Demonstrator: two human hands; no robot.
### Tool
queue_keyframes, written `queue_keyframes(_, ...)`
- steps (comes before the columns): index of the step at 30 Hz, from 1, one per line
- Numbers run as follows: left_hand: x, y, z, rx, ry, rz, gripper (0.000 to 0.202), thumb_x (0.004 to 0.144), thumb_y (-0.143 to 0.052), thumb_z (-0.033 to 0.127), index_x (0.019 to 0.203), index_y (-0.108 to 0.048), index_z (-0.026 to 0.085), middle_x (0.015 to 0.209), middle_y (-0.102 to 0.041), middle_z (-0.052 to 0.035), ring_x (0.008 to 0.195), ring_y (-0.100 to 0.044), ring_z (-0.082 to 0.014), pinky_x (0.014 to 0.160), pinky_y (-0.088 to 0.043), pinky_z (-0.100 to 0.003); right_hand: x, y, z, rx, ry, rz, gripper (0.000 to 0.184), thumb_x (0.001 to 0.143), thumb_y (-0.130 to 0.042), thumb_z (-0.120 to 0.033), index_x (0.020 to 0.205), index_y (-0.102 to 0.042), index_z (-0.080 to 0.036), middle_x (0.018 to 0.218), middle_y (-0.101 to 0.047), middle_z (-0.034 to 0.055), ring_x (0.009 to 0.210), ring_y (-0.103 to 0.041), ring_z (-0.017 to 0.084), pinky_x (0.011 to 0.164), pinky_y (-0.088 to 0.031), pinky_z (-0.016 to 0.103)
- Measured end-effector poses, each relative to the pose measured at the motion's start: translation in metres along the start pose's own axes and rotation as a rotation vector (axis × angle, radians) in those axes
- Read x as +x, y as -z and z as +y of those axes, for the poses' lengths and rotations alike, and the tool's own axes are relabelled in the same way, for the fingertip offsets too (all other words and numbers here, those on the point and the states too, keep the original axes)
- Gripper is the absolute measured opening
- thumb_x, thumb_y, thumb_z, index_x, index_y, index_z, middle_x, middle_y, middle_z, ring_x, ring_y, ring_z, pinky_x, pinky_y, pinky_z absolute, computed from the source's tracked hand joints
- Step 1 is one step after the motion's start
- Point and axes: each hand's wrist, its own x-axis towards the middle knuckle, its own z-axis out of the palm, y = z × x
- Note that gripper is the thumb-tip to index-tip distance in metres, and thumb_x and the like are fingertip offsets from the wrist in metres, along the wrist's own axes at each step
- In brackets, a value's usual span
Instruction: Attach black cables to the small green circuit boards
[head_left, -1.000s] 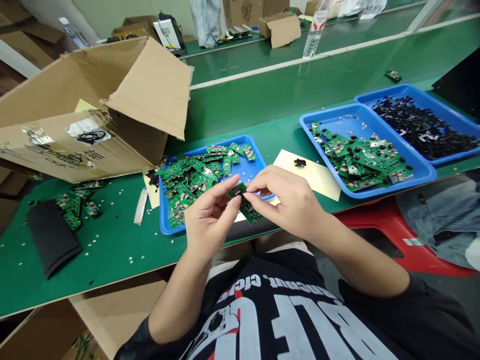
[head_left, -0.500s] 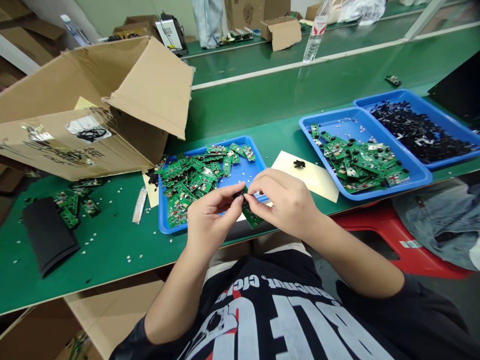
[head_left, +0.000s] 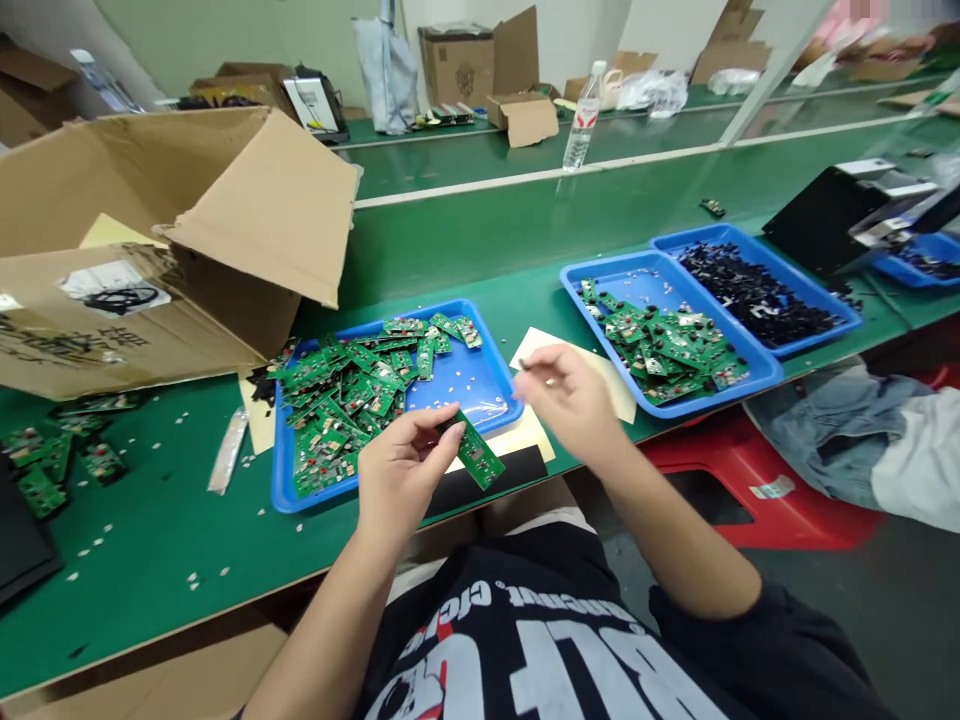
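Between its thumb and fingers, my left hand (head_left: 405,455) pinches one end of a green circuit board (head_left: 480,455), which slants down to the right over the front edge of the bench. My right hand (head_left: 574,400) is apart from the board, up and to the right, in front of a sheet of pale yellow paper (head_left: 624,392). Its thumb and fingertips are brought together; a tiny dark bit shows at the tips, too blurred to name. Behind my left hand lies a blue tray (head_left: 491,375) heaped with green circuit boards (head_left: 352,385).
To the right are a blue tray (head_left: 769,378) of boards with black parts and another tray (head_left: 847,318) of small black pieces. A large cardboard box (head_left: 225,240) stands at the left. A water bottle (head_left: 583,120) stands on the ledge; a red stool (head_left: 795,500) is at right.
My right hand has come off the circuit board and moved up and right, toward the yellow paper. My left hand keeps hold of the board, now more exposed. The view has turned to the right.
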Motion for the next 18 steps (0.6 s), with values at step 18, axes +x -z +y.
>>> queue_keyframes(18, 0.012, -0.038, -0.035, 0.043, -0.08, -0.325, 0.031, 0.084, -0.058, 0.03, 0.113, -0.06, 0.02, 0.106, -0.064, -0.0098, 0.094, -0.067, -0.0203, 0.076, -0.06, -0.034, 0.032, 0.153, 0.076, -0.535, -0.172, 0.579, 0.053, 0.068, -0.061, -0.028, 0.117, -0.048, -0.014, 0.075, -0.062, 0.0034, 0.07, -0.06, 0.019, 0.078, -0.049, 0.039)
